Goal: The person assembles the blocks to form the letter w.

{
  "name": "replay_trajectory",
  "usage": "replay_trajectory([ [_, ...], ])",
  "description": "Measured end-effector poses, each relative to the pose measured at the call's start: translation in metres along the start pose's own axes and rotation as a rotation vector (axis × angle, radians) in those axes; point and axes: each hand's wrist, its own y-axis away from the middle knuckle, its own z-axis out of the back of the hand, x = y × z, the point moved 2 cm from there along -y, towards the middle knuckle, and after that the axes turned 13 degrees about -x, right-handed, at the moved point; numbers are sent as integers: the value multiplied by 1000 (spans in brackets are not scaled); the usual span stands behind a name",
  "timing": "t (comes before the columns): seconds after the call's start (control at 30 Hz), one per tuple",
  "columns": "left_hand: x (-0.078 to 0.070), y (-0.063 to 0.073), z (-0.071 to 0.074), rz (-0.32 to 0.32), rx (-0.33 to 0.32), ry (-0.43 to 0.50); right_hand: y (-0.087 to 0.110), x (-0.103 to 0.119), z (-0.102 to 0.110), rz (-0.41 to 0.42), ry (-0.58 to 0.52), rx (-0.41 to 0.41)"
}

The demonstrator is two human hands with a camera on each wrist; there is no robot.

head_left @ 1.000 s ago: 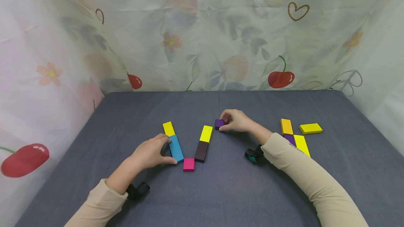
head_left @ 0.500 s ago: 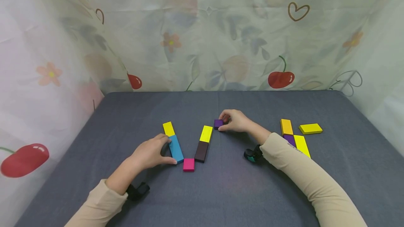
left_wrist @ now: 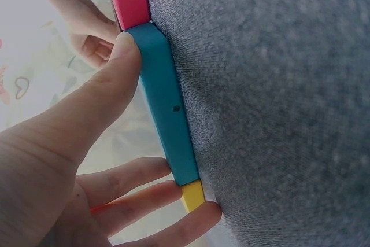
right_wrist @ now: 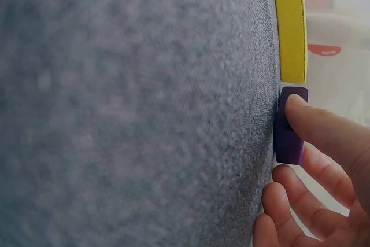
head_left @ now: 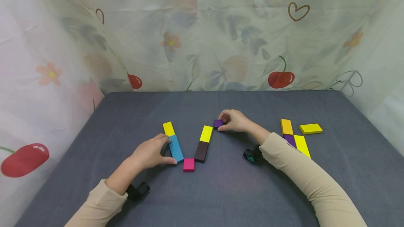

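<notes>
In the head view, my right hand (head_left: pixel 234 121) pinches a small purple block (head_left: pixel 217 124) on the table, at the far end of a yellow block (head_left: pixel 206 134). A narrow gap shows between purple block (right_wrist: pixel 290 143) and yellow block (right_wrist: pixel 291 27) in the right wrist view. My left hand (head_left: pixel 153 151) holds a long blue block (head_left: pixel 176 149), thumb at its near end and fingers by its far end. Another yellow block (head_left: pixel 168 129) continues beyond the blue one. A pink block (head_left: pixel 188 165) lies between the blue block and a dark brown block (head_left: pixel 201 151), forming a V shape.
On the right, an orange block (head_left: pixel 286 126), a second purple block (head_left: pixel 289 139) and a yellow block (head_left: pixel 302 145) lie together, partly behind the right sleeve (head_left: pixel 303 171). A separate yellow block (head_left: pixel 310 129) lies beside them. A grey cloth covers the table (head_left: pixel 221 199).
My right hand has slid the purple block slightly left, closer to the yellow block's far end. The left hand and the other blocks stay in place.
</notes>
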Motion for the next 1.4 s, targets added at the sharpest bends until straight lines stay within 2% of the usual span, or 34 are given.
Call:
replay_trajectory([
  [1.4, -1, 0, 1, 6, 14, -2, -2, 1, -3, 1, 21, 13],
])
